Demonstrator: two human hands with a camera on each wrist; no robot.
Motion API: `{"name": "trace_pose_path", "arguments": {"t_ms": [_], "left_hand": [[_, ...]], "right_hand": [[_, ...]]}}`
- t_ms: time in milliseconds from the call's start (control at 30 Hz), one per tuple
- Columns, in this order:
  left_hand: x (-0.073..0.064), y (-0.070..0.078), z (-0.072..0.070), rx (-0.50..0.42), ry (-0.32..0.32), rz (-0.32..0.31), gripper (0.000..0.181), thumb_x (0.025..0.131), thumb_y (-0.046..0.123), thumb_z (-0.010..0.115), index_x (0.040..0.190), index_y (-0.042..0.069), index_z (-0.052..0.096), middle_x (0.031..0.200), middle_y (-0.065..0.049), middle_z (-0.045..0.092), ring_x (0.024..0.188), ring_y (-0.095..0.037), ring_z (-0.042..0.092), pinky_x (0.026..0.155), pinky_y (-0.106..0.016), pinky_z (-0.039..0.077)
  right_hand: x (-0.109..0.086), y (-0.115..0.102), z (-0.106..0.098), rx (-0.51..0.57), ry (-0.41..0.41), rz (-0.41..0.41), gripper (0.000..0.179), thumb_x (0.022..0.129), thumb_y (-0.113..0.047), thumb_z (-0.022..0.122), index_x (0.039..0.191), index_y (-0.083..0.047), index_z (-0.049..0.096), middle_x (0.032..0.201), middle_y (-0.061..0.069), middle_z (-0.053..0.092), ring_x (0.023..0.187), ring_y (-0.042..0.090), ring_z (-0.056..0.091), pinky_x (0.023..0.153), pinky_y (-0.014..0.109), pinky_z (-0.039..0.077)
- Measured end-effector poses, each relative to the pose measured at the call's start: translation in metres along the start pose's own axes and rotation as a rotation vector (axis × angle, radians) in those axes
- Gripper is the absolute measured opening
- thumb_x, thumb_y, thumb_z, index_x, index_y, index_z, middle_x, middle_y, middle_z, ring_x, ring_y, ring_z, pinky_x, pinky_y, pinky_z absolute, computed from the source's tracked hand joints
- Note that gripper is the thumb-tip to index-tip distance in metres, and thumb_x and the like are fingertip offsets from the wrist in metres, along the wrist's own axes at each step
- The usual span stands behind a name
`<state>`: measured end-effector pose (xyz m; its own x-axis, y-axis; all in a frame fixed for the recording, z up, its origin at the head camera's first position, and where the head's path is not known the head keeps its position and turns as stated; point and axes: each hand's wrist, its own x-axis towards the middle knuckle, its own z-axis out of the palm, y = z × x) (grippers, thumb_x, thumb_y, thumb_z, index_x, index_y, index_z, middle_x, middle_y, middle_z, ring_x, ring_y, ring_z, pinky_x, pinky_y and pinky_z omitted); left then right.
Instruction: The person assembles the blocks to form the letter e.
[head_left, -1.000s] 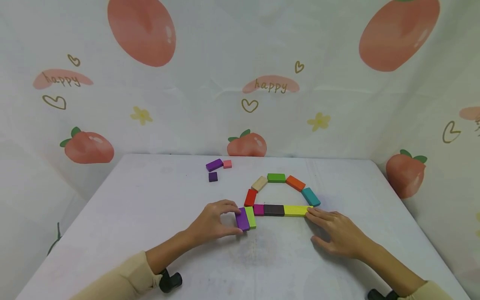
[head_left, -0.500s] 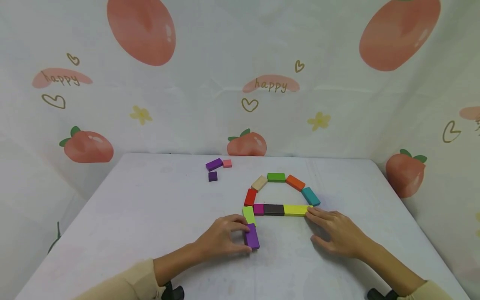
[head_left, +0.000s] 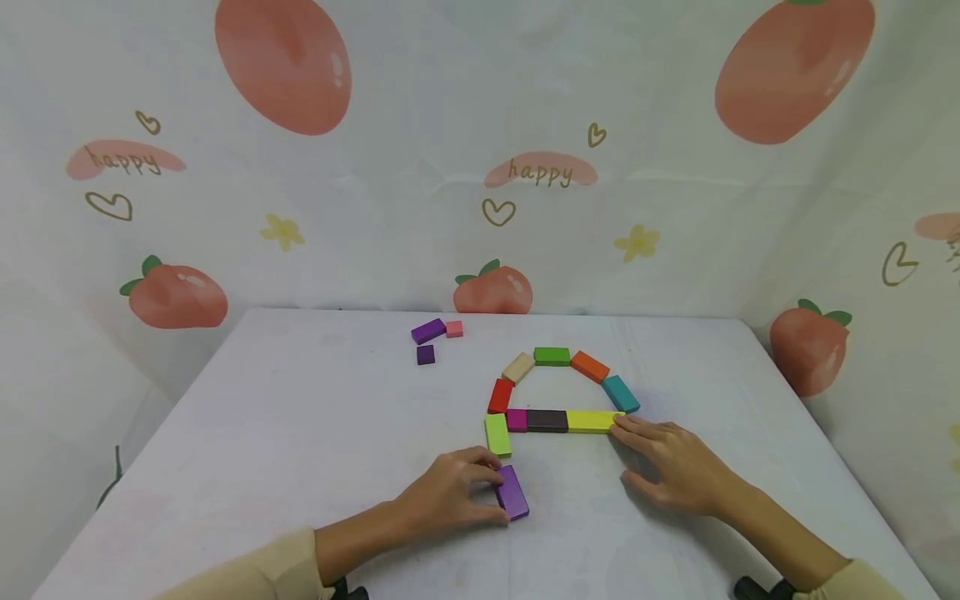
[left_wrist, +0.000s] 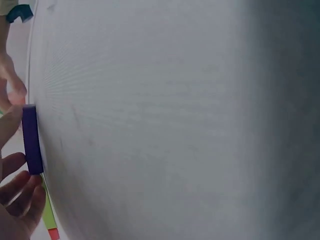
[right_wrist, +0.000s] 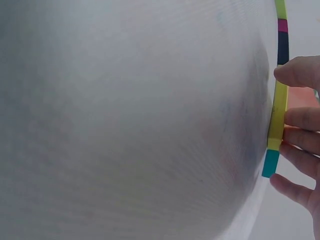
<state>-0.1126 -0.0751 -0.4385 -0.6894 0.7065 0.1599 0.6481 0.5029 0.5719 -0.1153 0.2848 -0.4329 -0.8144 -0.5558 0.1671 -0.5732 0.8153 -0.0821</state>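
My left hand [head_left: 453, 492] pinches a purple block [head_left: 513, 492] between thumb and fingers, just below a lime green block [head_left: 498, 436] in the head view. In the left wrist view the purple block [left_wrist: 32, 140] stands between thumb and fingertips. My right hand [head_left: 675, 467] rests its fingertips at the right end of a yellow block [head_left: 592, 422], fingers fairly straight. Left of the yellow block, a black block [head_left: 547, 421] and a magenta block [head_left: 517, 420] complete a straight row. An arch above it runs through red [head_left: 501, 396], beige, green [head_left: 552, 357], orange and teal [head_left: 621, 393] blocks.
At the back of the white table [head_left: 315, 417] lie a purple block [head_left: 428, 331], a small pink block [head_left: 454, 329] and a dark purple cube [head_left: 426, 355]. A white printed cloth [head_left: 405, 217] hangs behind the table.
My left hand has moved the purple block from the lime green block's left side down to below it. The lime green block shifted slightly left. My right hand stays put.
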Motion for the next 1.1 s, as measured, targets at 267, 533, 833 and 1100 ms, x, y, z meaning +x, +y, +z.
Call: {"name": "trace_pose_path", "arguments": {"t_ms": [267,533,833,1100], "left_hand": [[0.001,-0.003,-0.004,0.261,-0.038,0.197,0.034,0.09,0.028,0.076,0.117,0.007,0.074,0.125,-0.003,0.068,0.116,-0.014,0.064,0.095,-0.024,0.051],[0.01,-0.001,-0.009,0.533,-0.04,0.356,0.026,0.092,0.03,0.073,0.112,0.015,0.078,0.115,0.002,0.073,0.106,-0.009,0.068,0.093,-0.025,0.052],[0.017,0.002,-0.007,0.6,-0.022,0.366,0.031,0.092,0.036,0.072,0.114,0.014,0.077,0.112,0.003,0.074,0.103,-0.01,0.069,0.089,-0.024,0.053],[0.022,0.003,-0.008,0.591,-0.071,0.317,0.032,0.093,0.036,0.071,0.117,0.014,0.076,0.112,0.004,0.074,0.104,-0.009,0.068,0.09,-0.023,0.052]], "right_hand": [[0.0,0.0,0.0,-0.003,0.021,-0.021,0.06,0.081,-0.034,0.078,0.133,-0.006,0.064,0.138,0.012,0.06,0.12,0.03,0.062,0.09,0.054,0.053],[0.0,-0.001,0.0,0.001,0.01,-0.008,0.06,0.082,-0.034,0.077,0.133,-0.006,0.064,0.139,0.012,0.06,0.12,0.03,0.062,0.09,0.055,0.053],[0.0,0.001,0.0,0.008,0.038,-0.029,0.06,0.081,-0.033,0.078,0.132,-0.005,0.064,0.138,0.012,0.06,0.119,0.03,0.062,0.089,0.054,0.053],[-0.001,0.003,0.002,0.009,0.058,-0.046,0.059,0.081,-0.032,0.078,0.132,-0.005,0.065,0.137,0.012,0.061,0.119,0.03,0.063,0.088,0.053,0.054]]}}
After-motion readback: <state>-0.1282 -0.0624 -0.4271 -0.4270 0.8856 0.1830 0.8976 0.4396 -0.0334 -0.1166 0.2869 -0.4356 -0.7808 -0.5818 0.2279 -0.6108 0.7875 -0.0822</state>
